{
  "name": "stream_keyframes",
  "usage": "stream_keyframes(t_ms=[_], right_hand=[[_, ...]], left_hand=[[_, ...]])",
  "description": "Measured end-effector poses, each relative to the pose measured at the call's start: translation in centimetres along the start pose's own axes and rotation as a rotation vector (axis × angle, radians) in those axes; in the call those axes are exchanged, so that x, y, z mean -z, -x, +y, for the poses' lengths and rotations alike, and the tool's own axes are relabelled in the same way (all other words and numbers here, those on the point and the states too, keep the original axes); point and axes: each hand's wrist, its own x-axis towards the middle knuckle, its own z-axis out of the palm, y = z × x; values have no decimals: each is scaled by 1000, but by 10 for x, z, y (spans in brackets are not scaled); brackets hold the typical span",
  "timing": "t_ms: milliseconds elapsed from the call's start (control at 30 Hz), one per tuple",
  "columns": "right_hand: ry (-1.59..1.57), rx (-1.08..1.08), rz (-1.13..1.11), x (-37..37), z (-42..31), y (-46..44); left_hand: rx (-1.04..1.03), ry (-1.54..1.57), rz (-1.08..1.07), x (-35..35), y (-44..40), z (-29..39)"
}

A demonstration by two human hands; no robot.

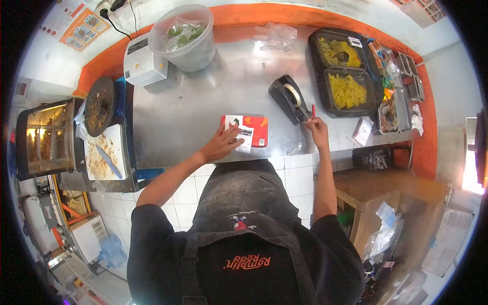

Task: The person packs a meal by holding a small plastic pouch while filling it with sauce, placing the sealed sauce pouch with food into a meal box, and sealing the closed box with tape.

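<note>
On the steel table [178, 122] lies a red box [259, 136] with a white paper [245, 145] on top. My left hand [221, 144] rests on the box and paper, fingers spread. A black tape dispenser [287, 96] with a pale tape roll stands to the right of the box. My right hand [317, 130] is at the dispenser's front end, fingers pinched around a thin red object [313, 110], perhaps a pen or marker.
Black trays of yellow food [347, 91] sit at the back right. A scale or printer [146, 63] and a clear bucket [190, 51] stand at the back left. A knife [109, 161] lies on a white board [96, 170]. A small white box [363, 131] is at the right edge.
</note>
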Motion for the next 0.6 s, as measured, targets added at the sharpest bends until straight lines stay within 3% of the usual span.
stream_keyframes(t_ms=[33,100,200,233,333,367,433,600], right_hand=[[1,-8,-1,5,1,-2],[518,131,68,9,4,4],[358,114,120,-10,-18,22],[147,46,39,-42,-66,33],[453,118,-351,-128,-142,30],[690,202,-449,-154,-129,20],[852,125,-532,-194,-131,12],[1152,174,-554,-222,-120,1]], left_hand=[[23,-16,-30,-3,0,-2],[39,-19,-80,-8,13,8],[20,47,21,-9,-1,-14],[44,81,-1,1,2,-3],[28,120,14,1,4,-1],[15,154,26,-2,7,1],[1,159,57,-3,5,-11],[53,188,-8,0,13,-3]])
